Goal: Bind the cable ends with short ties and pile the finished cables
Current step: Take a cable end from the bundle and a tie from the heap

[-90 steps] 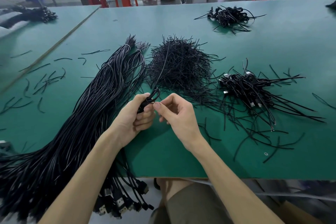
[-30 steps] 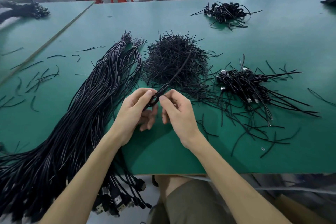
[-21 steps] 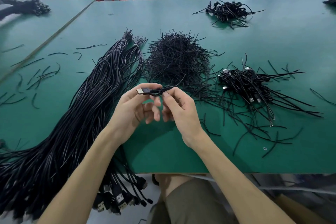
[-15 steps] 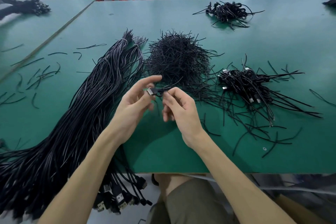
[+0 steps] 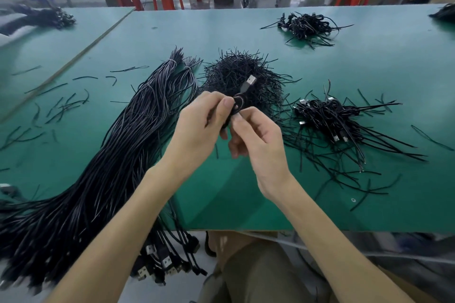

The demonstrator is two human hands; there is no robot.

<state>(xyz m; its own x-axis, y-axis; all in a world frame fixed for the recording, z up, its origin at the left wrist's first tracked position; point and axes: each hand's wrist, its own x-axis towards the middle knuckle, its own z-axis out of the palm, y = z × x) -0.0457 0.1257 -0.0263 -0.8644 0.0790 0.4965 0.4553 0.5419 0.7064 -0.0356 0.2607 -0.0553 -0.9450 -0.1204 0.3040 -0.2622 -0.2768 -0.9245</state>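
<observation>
above the table both hands pinch a coiled cable

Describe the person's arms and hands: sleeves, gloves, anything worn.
The left hand and right hand are bare: no gloves, rings or watch visible. The left forearm and right forearm are uncovered to the picture's edge, with no sleeve showing. Olive-brown trousers show at the lap.

Even overhead light; edges bowed, perhaps blurred.
</observation>
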